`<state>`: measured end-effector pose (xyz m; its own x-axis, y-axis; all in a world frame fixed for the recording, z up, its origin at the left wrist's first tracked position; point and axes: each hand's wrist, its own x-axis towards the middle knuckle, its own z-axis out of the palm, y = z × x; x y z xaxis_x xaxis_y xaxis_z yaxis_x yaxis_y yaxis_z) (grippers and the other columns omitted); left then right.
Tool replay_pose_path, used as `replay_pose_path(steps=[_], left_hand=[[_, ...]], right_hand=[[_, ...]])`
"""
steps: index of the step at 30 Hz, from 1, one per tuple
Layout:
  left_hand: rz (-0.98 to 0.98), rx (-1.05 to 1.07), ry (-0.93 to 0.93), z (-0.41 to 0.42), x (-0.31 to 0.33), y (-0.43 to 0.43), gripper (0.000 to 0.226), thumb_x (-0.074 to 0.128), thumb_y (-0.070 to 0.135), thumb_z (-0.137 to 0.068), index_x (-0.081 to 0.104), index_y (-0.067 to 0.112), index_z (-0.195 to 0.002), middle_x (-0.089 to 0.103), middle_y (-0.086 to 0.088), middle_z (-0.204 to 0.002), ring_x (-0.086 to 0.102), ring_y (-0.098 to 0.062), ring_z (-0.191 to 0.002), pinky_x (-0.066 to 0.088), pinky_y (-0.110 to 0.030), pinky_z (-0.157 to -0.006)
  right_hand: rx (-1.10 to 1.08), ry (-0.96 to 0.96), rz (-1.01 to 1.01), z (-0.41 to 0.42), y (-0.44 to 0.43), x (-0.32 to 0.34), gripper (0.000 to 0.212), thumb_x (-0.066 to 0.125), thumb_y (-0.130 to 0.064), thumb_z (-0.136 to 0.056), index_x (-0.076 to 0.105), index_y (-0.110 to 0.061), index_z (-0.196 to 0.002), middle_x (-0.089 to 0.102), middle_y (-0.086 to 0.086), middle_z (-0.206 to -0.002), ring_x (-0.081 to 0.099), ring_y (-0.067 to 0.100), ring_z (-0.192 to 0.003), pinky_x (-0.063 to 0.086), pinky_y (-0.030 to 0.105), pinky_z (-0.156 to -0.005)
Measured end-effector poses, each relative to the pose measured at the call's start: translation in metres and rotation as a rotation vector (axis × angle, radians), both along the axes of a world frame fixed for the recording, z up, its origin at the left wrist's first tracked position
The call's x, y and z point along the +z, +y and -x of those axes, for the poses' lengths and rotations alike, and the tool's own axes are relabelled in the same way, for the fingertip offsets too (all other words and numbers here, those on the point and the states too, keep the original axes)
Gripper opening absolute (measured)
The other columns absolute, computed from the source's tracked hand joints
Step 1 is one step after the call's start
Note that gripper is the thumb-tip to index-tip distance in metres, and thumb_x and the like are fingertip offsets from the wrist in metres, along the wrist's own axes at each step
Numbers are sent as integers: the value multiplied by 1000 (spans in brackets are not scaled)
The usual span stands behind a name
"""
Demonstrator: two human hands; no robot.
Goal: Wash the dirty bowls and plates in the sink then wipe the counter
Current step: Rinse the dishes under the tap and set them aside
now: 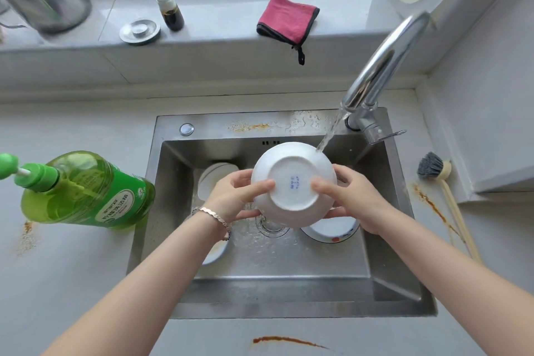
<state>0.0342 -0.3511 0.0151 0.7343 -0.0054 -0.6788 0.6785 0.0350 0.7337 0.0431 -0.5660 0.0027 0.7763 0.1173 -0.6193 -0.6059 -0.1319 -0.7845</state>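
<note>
**Both hands hold a white bowl under the running tap**

We hold the white bowl [289, 202] over the sink [219, 124] with its base turned up toward us, a small blue mark printed at its centre. Our left hand [231, 196] grips its left side and our right hand [355, 196] grips its right side. Each thumb presses on the base and the fingers curl round the rim underneath. A bracelet [215, 217] circles the left wrist.

The faucet [384, 66] arches above and beyond the right hand, and its water strikes the bowl's far edge just past that hand.

Below the right hand, a plate [332, 230] with a blue rim line and a red spot lies on the sink floor. Just beyond the left hand lie stacked white dishes [216, 179]; we cannot tell whether they are bowls or plates. Under the left wrist another dish [216, 251] shows orange residue.

On the counter [72, 283], a green soap bottle [86, 191] stands well out to the left of the left hand. A brush [430, 167] with a wooden handle lies out to the right of the right hand. A brown stain [289, 339] streaks the near edge between our forearms, and more stains lie beside the brush and the bottle.

Far beyond both hands, the window sill [231, 23] carries a folded red cloth [286, 20], a small spray bottle [169, 9] and a metal lid [140, 30].
</note>
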Motion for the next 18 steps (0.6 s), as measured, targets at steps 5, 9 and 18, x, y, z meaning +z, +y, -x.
replay_pose_path(steps=[5,9,18], left_hand=[[40,-76,-4,-11,3,-20,34,70,22,-80,57,21,-111,63,-2,-117,63,-16,-103,55,-37,-82],[19,-70,20,-11,10,-24,29,60,28,-89,57,16,-116,61,-6,-115,65,-20,-94,58,-36,-72],[153,-90,438,28,21,-1,58,47,61,-84,51,15,-120,65,-21,-91,67,-37,-75,59,-39,-56]], right_hand=[[-93,-106,10,9,-24,4,46,72,-18,-77,54,-18,-120,67,8,-105,66,24,-94,60,41,-66],[-58,-282,98,18,-32,10,55,83,-19,-67,52,-32,-111,68,2,-96,66,13,-85,59,31,-67],[440,-943,429,55,-11,1,73,74,-40,-56,42,-22,-119,60,0,-103,52,10,-92,44,16,-82]])
